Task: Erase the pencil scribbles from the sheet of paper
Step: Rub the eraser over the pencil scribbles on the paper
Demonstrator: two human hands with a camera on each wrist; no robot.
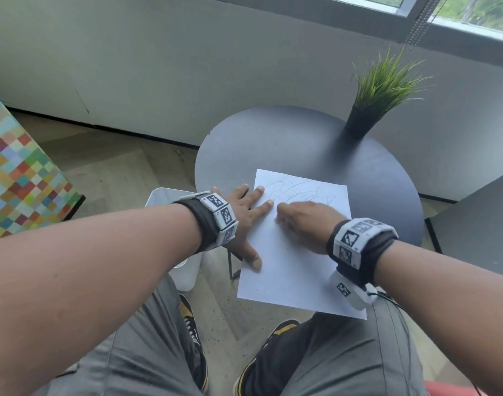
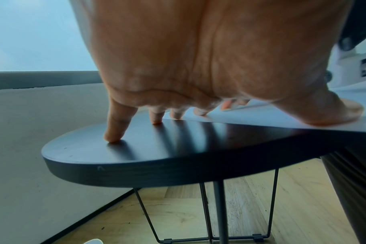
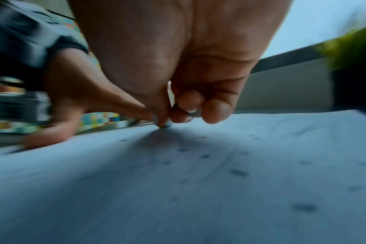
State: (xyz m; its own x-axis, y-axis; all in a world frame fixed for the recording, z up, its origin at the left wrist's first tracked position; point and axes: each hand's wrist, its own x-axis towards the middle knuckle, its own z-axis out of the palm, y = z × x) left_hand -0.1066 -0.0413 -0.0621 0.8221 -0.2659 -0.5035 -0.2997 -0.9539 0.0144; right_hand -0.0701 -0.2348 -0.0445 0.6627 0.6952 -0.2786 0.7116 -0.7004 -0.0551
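Black pot [image 1: 359, 124] holds grass (upright); left hand [image 1: 241, 212] flat on paper [image 1: 296, 270].

A plain white rectangular sheet of paper [image 1: 296, 258] lies flat on the round dark grey table [image 1: 301, 144] in front of me, turned slightly askew, its near edge hanging past the table's rim above my knees. Faint grey looping pencil scribbles [image 1: 299, 191] cross its far end. Small dark specks, possibly eraser crumbs, dot its middle. A small pale eraser [image 3: 167, 124], mostly hidden and blurred, is pinched in my right hand [image 1: 307, 221], its tip touching the paper just below the scribbles.
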